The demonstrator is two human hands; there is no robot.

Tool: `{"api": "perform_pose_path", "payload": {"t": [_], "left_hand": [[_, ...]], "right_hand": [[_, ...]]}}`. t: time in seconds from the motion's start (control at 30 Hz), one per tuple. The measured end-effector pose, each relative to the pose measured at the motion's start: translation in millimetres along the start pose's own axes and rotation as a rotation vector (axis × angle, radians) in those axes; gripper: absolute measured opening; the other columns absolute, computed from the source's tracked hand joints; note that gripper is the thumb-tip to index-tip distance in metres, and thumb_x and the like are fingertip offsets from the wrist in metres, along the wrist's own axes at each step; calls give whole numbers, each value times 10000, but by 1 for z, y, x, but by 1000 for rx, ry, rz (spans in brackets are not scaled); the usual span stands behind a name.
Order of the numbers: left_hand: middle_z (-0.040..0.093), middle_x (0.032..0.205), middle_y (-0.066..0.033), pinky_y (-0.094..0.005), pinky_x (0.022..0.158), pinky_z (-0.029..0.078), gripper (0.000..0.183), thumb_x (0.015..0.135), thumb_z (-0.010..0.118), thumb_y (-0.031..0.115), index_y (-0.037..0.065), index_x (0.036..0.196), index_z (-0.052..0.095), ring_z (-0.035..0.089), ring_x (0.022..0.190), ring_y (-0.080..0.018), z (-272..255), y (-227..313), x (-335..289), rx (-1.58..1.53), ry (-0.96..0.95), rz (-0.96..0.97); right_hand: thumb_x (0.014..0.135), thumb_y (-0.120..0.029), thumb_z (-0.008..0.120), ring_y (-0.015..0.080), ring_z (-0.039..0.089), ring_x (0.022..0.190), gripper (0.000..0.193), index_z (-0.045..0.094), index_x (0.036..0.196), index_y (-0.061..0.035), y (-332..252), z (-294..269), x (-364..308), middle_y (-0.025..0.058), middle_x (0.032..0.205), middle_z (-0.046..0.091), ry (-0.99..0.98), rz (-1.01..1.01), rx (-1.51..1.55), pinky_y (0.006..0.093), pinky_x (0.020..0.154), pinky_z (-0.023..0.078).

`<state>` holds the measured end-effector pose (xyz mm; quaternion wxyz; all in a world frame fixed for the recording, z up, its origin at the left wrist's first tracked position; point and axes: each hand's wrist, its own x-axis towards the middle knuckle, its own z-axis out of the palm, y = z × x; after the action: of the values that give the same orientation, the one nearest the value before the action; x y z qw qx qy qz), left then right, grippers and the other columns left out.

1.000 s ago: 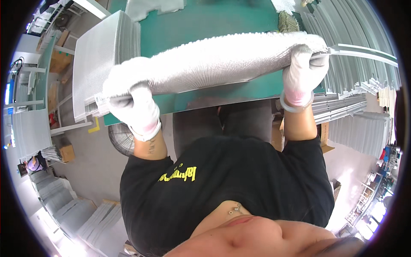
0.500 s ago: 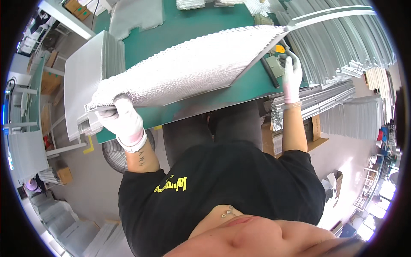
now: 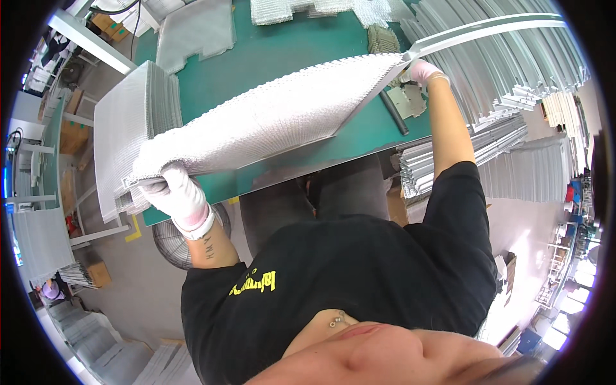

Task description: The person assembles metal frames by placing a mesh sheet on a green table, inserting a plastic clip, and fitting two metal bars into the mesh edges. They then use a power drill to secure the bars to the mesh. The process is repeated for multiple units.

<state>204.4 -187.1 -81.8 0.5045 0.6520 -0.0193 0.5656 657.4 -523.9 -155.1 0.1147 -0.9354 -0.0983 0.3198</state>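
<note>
My left hand [image 3: 178, 196], in a white glove, is closed on the near left corner of a large silver-white mesh panel [image 3: 269, 122]. The panel stands tilted over the green table. My gloved right hand [image 3: 423, 70] reaches to its far right corner, where a long pale metal strip [image 3: 487, 31] runs off to the right. The right fingers are mostly hidden by that corner, so their grip does not show. A dark rod [image 3: 393, 112] and a pale flat piece [image 3: 409, 101] lie beside the right forearm.
Upright stacked mesh sheets [image 3: 128, 128] stand at the left of the green table [image 3: 218, 83]. More sheets [image 3: 196, 32] lie at the back. Rows of grey panels [image 3: 487, 77] fill the right side, with metal profiles [image 3: 449, 160] below. A floor fan [image 3: 170, 247] stands under the table's left end.
My right hand has moved forward and left, from beside the panel to its far right corner. The panel's right end has shifted a little left and nearer; my left hand keeps its grip.
</note>
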Motion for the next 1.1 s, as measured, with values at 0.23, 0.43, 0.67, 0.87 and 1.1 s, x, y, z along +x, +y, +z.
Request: {"api": "perform_pose_path", "payload": {"t": [0.23, 0.43, 0.67, 0.87, 1.1], "left_hand": [[658, 1067, -97, -335, 939, 463, 134, 953, 599, 71, 16, 1075, 611, 612, 1005, -180, 4, -2, -1, 29, 132, -52], [635, 1171, -107, -370, 988, 443, 269, 980, 601, 142, -3, 1203, 566, 598, 1081, -204, -6, -5, -3, 15, 9, -33], [647, 1118, -108, -335, 952, 459, 209, 953, 624, 108, 8, 1133, 591, 606, 1037, -185, 0, -3, 0, -16, 56, -28], [642, 1128, -103, -324, 953, 458, 250, 947, 613, 68, -5, 1181, 564, 604, 1032, -174, 5, -13, 4, 32, 119, -61], [607, 1248, -130, -376, 1017, 447, 366, 966, 580, 63, -12, 1313, 493, 593, 1122, -219, 8, -17, 14, 111, 126, -123]], "right_hand": [[745, -193, 800, 303, 654, 1046, 668, 543, 1349, -72, -8, -2, -6, 129, 1213, 657, 138, -116, -343, 429, 874, 514], [755, -207, 768, 308, 678, 964, 409, 692, 1100, 0, -3, -7, 13, 149, 1071, 701, 30, 15, -405, 403, 847, 519], [865, -176, 589, 351, 654, 1082, 433, 601, 1279, -53, 1, -5, -13, 212, 1178, 668, 547, -146, -306, 429, 945, 498], [919, -178, 601, 419, 659, 844, 350, 488, 1204, -10, -20, 4, -166, 264, 905, 673, 668, -349, -18, 459, 769, 525], [793, -75, 651, 329, 637, 788, 79, 619, 860, -49, -84, 79, -249, 147, 851, 590, 373, -959, -341, 415, 706, 517]]}}
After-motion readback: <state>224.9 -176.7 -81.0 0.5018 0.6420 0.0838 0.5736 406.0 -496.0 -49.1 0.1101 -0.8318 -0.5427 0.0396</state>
